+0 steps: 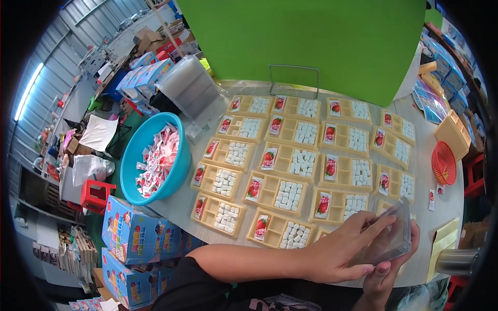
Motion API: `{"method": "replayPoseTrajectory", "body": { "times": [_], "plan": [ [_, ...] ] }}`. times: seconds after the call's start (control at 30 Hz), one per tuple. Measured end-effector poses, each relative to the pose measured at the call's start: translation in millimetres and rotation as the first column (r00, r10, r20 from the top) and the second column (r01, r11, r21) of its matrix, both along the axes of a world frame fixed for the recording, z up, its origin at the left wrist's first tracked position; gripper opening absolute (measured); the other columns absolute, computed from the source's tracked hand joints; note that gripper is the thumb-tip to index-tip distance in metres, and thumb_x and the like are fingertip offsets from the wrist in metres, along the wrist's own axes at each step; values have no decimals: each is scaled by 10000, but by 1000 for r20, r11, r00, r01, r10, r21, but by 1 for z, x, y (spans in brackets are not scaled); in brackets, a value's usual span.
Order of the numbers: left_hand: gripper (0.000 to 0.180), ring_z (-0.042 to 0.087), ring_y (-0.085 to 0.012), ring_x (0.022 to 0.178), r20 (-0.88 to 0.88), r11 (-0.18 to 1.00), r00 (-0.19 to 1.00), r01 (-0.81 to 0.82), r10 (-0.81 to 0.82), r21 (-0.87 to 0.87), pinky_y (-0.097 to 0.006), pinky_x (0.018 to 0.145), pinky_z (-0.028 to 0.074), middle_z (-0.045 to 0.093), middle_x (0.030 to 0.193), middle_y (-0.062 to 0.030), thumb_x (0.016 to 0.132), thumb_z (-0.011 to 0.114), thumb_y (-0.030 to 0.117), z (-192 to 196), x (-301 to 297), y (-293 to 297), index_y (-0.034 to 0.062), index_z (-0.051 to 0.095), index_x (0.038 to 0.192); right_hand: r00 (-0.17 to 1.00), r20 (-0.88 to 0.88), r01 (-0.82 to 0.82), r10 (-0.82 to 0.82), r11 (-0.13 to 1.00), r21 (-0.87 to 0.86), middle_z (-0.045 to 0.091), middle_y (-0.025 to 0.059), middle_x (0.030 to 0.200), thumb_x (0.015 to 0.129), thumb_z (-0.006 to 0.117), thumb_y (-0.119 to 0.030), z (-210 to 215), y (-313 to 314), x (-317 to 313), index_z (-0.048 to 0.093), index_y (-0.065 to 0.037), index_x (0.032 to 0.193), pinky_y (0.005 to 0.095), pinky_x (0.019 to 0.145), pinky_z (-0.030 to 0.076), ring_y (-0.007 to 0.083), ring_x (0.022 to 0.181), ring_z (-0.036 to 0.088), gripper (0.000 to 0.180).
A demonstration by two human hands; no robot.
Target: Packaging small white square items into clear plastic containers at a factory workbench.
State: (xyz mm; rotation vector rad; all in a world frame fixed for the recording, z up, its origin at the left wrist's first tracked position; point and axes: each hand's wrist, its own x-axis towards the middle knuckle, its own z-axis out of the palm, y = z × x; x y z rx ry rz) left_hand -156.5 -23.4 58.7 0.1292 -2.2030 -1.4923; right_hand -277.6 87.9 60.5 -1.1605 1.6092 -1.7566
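Toward four o'clock, the left hand (358, 242) covers part of a clear box (397, 234) and of a beige tray (337, 202); the right hand (392, 276) is partly hidden behind the box. At twelve, the top edge cuts off a green board (311, 46). At nine, sachets (158, 163) hide a blue basin's (183, 160) floor.

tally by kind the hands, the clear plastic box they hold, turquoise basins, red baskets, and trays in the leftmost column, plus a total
Left hand and right hand: 2
Clear plastic box: 1
Turquoise basin: 1
Red basket: 1
Leftmost-column trays: 5
Total: 10
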Motion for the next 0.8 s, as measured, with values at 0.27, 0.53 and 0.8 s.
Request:
{"method": "replayPoseTrajectory", "body": {
  "times": [0.27, 0.53, 0.8],
  "plan": [
    [922, 412, -394, 1192, 8, 999, 1000, -17, 18, -29, -421, 984, 428, 332, 1349, -265, 867, 595, 440, 2, 0, 1, 4, 118, 1524, 1000, -6, -30, 30, 999, 32, 333, 210, 1453, 843, 502, -741, 4, 1, 0, 79, -50, 1499, 441, 1102, 298, 317, 1321, 385, 1043],
    [938, 459, -346, 1125, 28, 1000, 1000, -12, 12, 4, -349, 839, 535, 337, 1316, -241, 891, 604, 423, 4, 1, 5, 2, 64, 1532, 998, 26, -61, 60, 997, 39, 320, 212, 1463, 863, 484, -724, 3, 1, 2, 73, -53, 1500, 438, 1099, 304, 320, 1328, 383, 1013],
    [906, 499, -400, 1071, 37, 998, 999, -28, 30, -55, -428, 997, 406, 401, 1253, -275, 867, 617, 367, 8, -1, 0, -58, 130, 1501, 980, -177, -94, 92, 996, 0, 360, 248, 1400, 940, 527, -540, -13, 9, -15, 214, 60, 1431, 435, 1037, 385, 345, 1224, 464, 836]
  ]
}}
